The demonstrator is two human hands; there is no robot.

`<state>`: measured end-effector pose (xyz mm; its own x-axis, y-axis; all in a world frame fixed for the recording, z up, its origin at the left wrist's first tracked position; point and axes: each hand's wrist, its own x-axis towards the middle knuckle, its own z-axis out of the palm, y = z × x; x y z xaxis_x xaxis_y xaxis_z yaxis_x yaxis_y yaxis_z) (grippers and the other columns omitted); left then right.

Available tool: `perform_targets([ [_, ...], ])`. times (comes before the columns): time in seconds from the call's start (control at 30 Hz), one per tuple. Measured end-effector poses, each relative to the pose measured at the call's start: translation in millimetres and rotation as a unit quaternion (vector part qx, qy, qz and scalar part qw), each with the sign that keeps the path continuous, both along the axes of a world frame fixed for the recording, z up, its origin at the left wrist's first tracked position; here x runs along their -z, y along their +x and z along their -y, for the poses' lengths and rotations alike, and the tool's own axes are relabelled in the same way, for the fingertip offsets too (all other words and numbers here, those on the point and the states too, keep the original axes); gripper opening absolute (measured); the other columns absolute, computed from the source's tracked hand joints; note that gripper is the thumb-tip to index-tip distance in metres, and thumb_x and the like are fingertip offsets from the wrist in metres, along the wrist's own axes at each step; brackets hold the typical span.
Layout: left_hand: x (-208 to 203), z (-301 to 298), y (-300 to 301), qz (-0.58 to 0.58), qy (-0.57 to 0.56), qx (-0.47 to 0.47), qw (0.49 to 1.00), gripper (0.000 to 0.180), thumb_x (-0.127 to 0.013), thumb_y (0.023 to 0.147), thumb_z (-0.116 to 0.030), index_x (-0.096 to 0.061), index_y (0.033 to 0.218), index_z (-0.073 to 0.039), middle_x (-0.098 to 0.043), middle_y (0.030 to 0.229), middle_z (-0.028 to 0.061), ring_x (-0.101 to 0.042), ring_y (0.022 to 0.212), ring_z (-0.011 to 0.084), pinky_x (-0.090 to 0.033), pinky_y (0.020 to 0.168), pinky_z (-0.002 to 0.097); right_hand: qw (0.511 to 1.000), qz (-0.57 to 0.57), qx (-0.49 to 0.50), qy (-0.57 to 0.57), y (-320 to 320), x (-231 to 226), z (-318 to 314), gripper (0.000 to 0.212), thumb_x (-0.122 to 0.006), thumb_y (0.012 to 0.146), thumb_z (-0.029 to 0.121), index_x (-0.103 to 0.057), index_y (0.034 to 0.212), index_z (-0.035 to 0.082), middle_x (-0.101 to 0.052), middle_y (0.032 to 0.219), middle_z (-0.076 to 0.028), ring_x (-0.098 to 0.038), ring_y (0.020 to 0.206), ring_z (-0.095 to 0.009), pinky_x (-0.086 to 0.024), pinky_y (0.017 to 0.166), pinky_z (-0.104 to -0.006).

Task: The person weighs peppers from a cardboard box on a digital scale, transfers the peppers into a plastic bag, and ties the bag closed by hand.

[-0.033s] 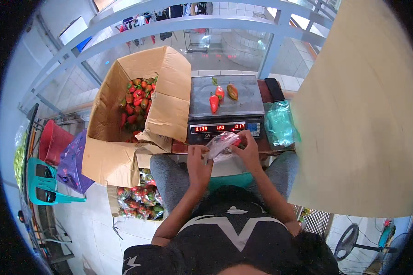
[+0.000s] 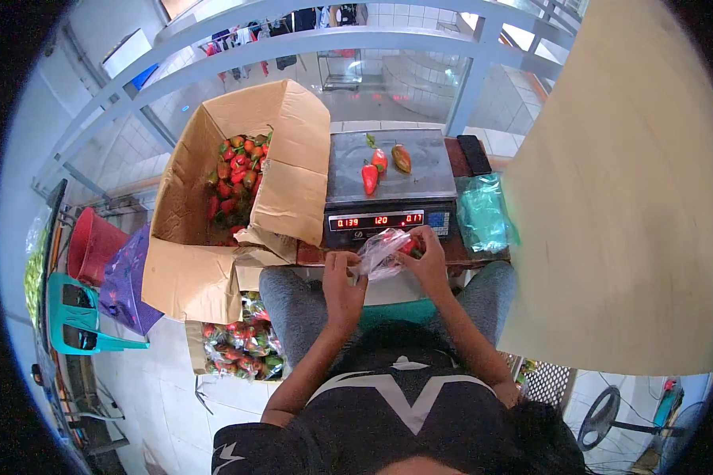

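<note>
A clear plastic bag (image 2: 382, 252) is stretched between my two hands, just in front of the scale. My left hand (image 2: 343, 286) pinches its left end. At the other end, the fingers of my right hand (image 2: 428, 260) are closed on the bag, around a red pepper (image 2: 410, 247); whether that pepper is fully inside the bag I cannot tell. On the metal pan of the digital scale (image 2: 342, 170) lie two red peppers (image 2: 370, 179) and a brownish-green pepper (image 2: 402, 159). The scale's red display is lit.
A tall cardboard box (image 2: 293, 182) with loose peppers stands left of the scale. Green plastic bags (image 2: 485, 214) and a black phone (image 2: 474, 154) lie to its right. Bagged peppers (image 2: 238, 348) sit low at the left, near a teal chair (image 2: 71, 317). A tan panel (image 2: 618, 214) rises at right.
</note>
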<state>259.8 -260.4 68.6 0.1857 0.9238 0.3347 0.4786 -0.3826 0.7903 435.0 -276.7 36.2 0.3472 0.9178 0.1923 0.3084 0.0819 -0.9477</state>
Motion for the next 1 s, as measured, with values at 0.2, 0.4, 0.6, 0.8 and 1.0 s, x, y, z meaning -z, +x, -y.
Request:
perform_targets([
  [0.2, 10, 9, 17, 0.147, -0.099, 0.101, 0.979, 0.016, -0.057, 0.078, -0.001, -0.051, 0.093, 0.000, -0.052, 0.079, 0.0096, -0.050, 0.068, 0.0183, -0.041, 0.065, 0.0279, 0.977, 0.201, -0.051, -0.055, -20, -2, 7, 0.041, -0.074, 0.063, 0.014, -0.045, 0.091, 0.004, -0.045, 0.091, -0.016, -0.054, 0.079, -0.038, -0.045, 0.069, -0.0434],
  [0.4, 12, 15, 20, 0.107, -0.073, 0.068, 0.989, 0.012, -0.057, 0.079, -0.006, -0.052, 0.089, 0.000, -0.049, 0.076, 0.0060, -0.046, 0.068, 0.0119, -0.038, 0.061, 0.0262, 0.968, 0.219, -0.068, -0.102, -20, 36, 9, 0.042, -0.072, 0.065, 0.018, -0.042, 0.092, 0.004, -0.045, 0.088, -0.016, -0.053, 0.077, -0.037, -0.044, 0.065, -0.0434],
  [0.6, -1, 5, 13, 0.178, -0.186, 0.097, 0.961, 0.011, -0.054, 0.085, -0.012, -0.054, 0.085, -0.001, -0.050, 0.073, 0.0011, -0.047, 0.069, 0.0087, -0.038, 0.062, 0.0234, 0.984, 0.106, -0.134, -0.047, -17, 44, 8, 0.035, -0.072, 0.066, 0.015, -0.049, 0.090, 0.002, -0.050, 0.084, -0.014, -0.053, 0.074, -0.030, -0.043, 0.066, -0.0381],
  [0.8, 23, -5, 4, 0.207, -0.250, 0.089, 0.942, 0.017, -0.054, 0.086, -0.018, -0.056, 0.086, -0.001, -0.055, 0.077, 0.0024, -0.050, 0.073, 0.0099, -0.041, 0.068, 0.0250, 0.975, 0.069, -0.190, -0.095, -11, 33, 1, 0.023, -0.070, 0.067, 0.012, -0.055, 0.081, 0.001, -0.056, 0.078, -0.013, -0.056, 0.075, -0.029, -0.045, 0.068, -0.0370],
  [1.0, 5, -10, -15, 0.133, -0.239, 0.088, 0.958, 0.015, -0.053, 0.087, -0.016, -0.056, 0.088, -0.001, -0.056, 0.078, 0.0026, -0.050, 0.075, 0.0088, -0.040, 0.069, 0.0232, 0.977, 0.202, -0.047, -0.044, 55, -33, -81, 0.013, -0.061, 0.075, 0.014, -0.058, 0.080, 0.003, -0.060, 0.075, -0.013, -0.060, 0.074, -0.027, -0.046, 0.066, -0.0371],
])
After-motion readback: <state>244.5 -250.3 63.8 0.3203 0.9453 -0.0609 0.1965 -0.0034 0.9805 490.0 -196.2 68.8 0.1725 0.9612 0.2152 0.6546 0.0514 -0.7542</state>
